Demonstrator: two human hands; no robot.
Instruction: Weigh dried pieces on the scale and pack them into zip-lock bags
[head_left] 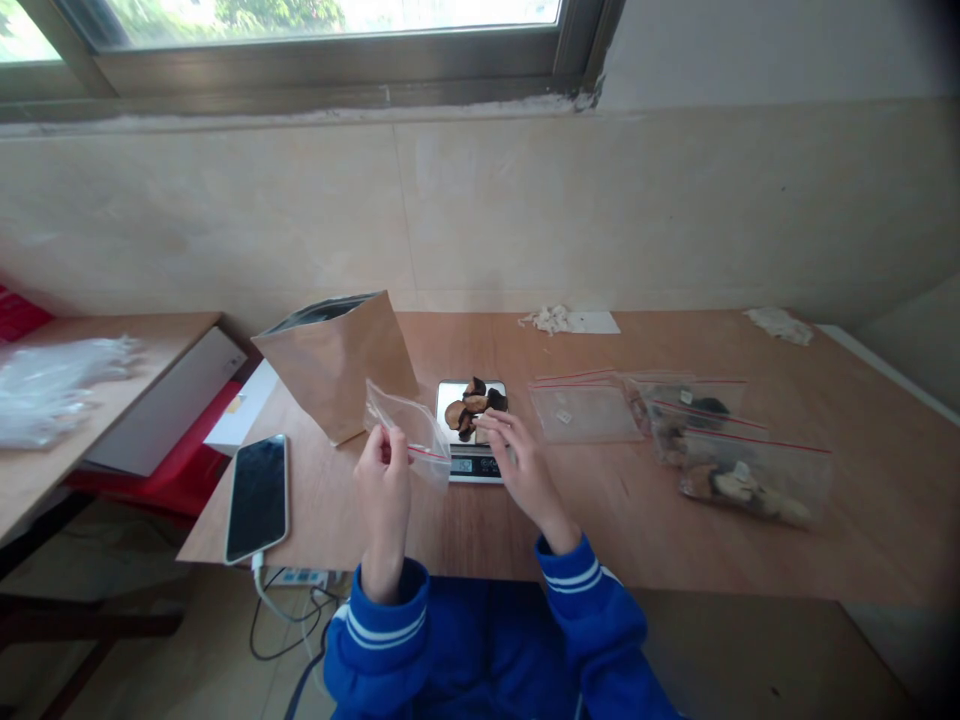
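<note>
A small clear zip bag [420, 430] with a red seal line is pinched in my left hand [384, 480], just left of the scale. My right hand [519, 460] reaches over the right side of the digital scale [461, 468], fingers stretched and slightly apart. Its fingertips are at the edge of a pile of dark brown dried pieces [466, 408], which look like dried mushrooms, on the scale's plate. Whether the fingertips touch a piece I cannot tell. The scale's display is lit, but its digits are too small to read surely.
An open brown paper pouch [341, 365] stands behind my left hand. A phone [257, 500] with a cable lies at the left table edge. To the right are a flat zip bag [585, 412] and several filled ones [757, 490]. Whitish scraps [551, 319] lie near the wall.
</note>
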